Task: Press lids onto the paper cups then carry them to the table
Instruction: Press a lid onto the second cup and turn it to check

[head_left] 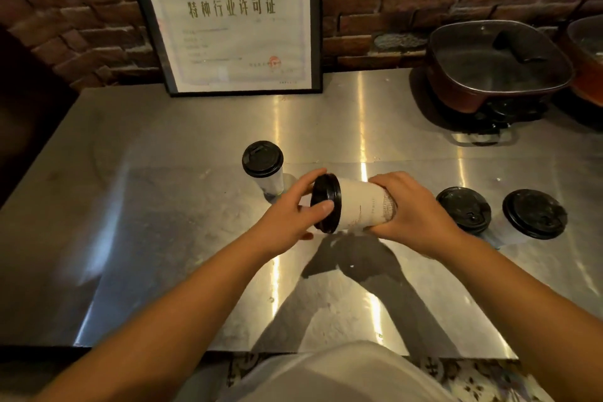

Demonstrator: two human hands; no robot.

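Observation:
A white paper cup (362, 206) lies on its side in the air above the steel counter (163, 206), held between both hands. My right hand (414, 215) grips its bottom end. My left hand (290, 212) curls round the black lid (326, 204) on the cup's mouth, thumb on the rim. Three other lidded cups stand on the counter: one (262, 166) just behind my left hand, and two (463, 209) (534, 214) to the right of my right hand.
A framed certificate (228, 19) leans on the brick wall at the back. A square dark pot with a glass lid (496, 65) sits at the back right on a burner, a second pot (587, 59) beside it. The counter's front edge is near my body.

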